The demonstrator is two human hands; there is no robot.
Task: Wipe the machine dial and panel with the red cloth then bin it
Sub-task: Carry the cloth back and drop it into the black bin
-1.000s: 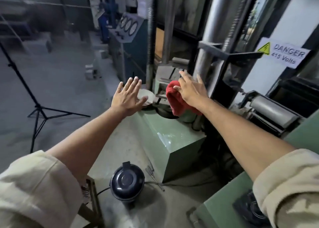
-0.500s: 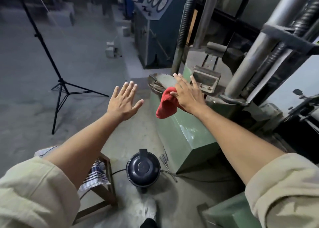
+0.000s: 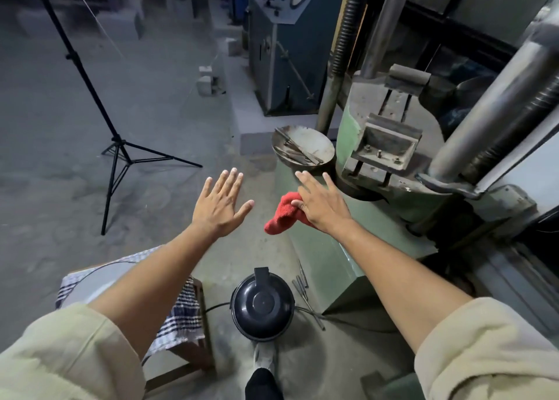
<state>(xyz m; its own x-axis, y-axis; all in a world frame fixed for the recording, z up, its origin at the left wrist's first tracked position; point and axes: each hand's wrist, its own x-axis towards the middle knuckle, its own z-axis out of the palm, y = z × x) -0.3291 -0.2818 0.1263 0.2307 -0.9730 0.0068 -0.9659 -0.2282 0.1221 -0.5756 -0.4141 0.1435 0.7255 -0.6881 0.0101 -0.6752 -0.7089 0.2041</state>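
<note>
R hand [image 3: 323,206] pinched the red cloth [image 3: 282,215] under thumb, fingers splayed, above the green base [image 3: 326,260]. L hand [image 3: 219,206] was flat open, empty. Cloth looked soft, light, floppy; prob. best bunched mid-fold w/ whole palm.

Cloth [image 3: 282,215]: under right hand [image 3: 322,203], above machine base [image 3: 326,263]
Left hand [image 3: 219,204]: left of cloth, apart
Bin [image 3: 261,307]: floor, below hands
Stool [image 3: 181,318]: left of bin
Pan [image 3: 302,150]: beyond right hand

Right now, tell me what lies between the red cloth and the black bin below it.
Nothing: in the head view, only bare floor separates the red cloth from the black bin.
</note>
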